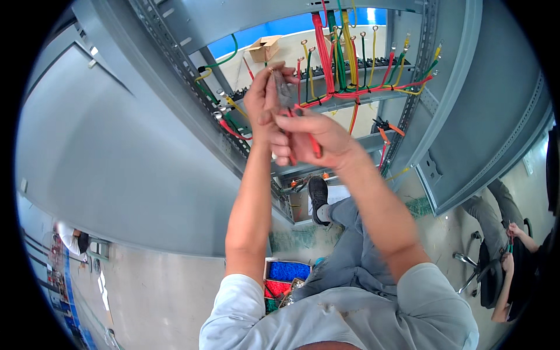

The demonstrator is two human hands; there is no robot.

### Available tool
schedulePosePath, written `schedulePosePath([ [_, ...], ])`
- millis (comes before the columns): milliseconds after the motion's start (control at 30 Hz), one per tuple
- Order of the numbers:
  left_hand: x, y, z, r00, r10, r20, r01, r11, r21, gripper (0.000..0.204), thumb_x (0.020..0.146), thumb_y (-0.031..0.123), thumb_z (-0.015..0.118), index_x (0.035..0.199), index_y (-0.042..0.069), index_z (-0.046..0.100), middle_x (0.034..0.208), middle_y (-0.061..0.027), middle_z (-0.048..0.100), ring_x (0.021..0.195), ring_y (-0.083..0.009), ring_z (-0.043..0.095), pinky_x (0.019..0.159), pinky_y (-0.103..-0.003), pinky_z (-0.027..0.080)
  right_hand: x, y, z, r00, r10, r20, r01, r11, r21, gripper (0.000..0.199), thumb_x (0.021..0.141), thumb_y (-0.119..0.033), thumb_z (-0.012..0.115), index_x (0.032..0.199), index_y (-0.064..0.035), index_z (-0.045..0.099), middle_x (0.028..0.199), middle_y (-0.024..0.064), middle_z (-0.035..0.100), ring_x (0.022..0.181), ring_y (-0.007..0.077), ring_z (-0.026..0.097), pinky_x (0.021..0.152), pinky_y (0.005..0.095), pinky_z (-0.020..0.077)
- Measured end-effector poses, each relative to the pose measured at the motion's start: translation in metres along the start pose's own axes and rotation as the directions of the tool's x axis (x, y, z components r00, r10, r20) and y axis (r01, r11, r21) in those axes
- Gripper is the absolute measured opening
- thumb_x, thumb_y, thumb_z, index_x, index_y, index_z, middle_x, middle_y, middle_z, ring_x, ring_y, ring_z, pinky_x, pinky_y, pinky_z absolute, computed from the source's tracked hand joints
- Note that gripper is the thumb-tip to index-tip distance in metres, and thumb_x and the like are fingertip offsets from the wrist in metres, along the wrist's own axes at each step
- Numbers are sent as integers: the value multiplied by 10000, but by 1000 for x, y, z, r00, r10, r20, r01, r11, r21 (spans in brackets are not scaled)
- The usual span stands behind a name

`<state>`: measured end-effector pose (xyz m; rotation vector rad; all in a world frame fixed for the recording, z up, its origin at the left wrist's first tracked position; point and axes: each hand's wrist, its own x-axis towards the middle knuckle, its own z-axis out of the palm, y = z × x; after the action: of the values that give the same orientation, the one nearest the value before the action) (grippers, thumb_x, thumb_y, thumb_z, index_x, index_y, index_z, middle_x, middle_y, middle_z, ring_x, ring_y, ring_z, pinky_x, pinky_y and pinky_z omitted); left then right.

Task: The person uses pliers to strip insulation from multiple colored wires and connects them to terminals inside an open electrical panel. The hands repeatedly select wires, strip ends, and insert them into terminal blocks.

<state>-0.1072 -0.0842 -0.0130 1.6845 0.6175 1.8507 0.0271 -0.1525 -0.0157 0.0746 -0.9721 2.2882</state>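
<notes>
My right hand (318,134) is wrapped round a red-handled hand tool (316,147), which looks like pliers. One handle shows below the fingers, and the tool's head is smeared by motion. Right beside it, my left hand (262,102) is raised with its fingers curled together. What the left fingers hold is too small and blurred to name; a greyish, see-through blur lies between the hands. Just beyond them runs a bundled harness of red wires (324,58), green wires (335,52) and yellow wires (349,52), with ring lugs on many ends.
A grey metal cabinet frame (251,26) surrounds the wiring, with a panel (116,157) at left and a door (490,116) at right. Orange-handled pliers (389,129) hang on the frame. Below sits a box of blue caps (289,270). A seated person (513,256) works at right.
</notes>
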Motion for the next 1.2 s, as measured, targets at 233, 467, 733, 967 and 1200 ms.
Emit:
schedulePosePath([
  [233,8,5,-4,999,37,10,-38,999,27,345,1081,179,508,1326,-50,588,1148,-138,699,1065,-215,687,1007,-375,520,-120,36,-87,879,14,-476,-226,892,-391,450,929,-121,671,1342,-10,530,755,88,610,605,206,614,570,336,506],
  [467,17,8,-7,999,21,40,-21,1000,-16,288,1084,198,516,1227,-30,619,1130,-127,696,1051,-215,682,1015,-375,517,-192,149,-128,788,51,-613,-323,882,-342,448,919,-139,703,1304,-27,505,845,69,636,627,152,605,551,315,484],
  [733,15,5,-2,999,17,51,-15,999,-29,280,1079,195,534,1229,-16,638,1127,-116,706,1045,-194,681,988,-355,524,-164,86,-110,811,-155,-564,-509,288,-811,447,1011,-456,595,893,-32,675,739,43,678,695,143,647,662,331,511],
  [967,11,6,-7,994,47,98,-44,998,-36,312,1075,195,543,1263,-36,635,1133,-126,712,1045,-203,689,991,-353,528,-72,-26,7,831,-513,-216,-421,-325,-847,419,993,-416,569,1026,-24,714,823,231,701,870,430,684,785,532,525],
  [1200,9,6,-1,994,68,86,-66,997,-26,314,1067,188,554,1277,-30,640,1160,-113,717,1056,-178,686,995,-346,528,-29,-50,27,793,-609,-22,-488,-612,-622,336,968,-296,603,930,6,746,852,217,725,866,403,708,788,508,560],
])
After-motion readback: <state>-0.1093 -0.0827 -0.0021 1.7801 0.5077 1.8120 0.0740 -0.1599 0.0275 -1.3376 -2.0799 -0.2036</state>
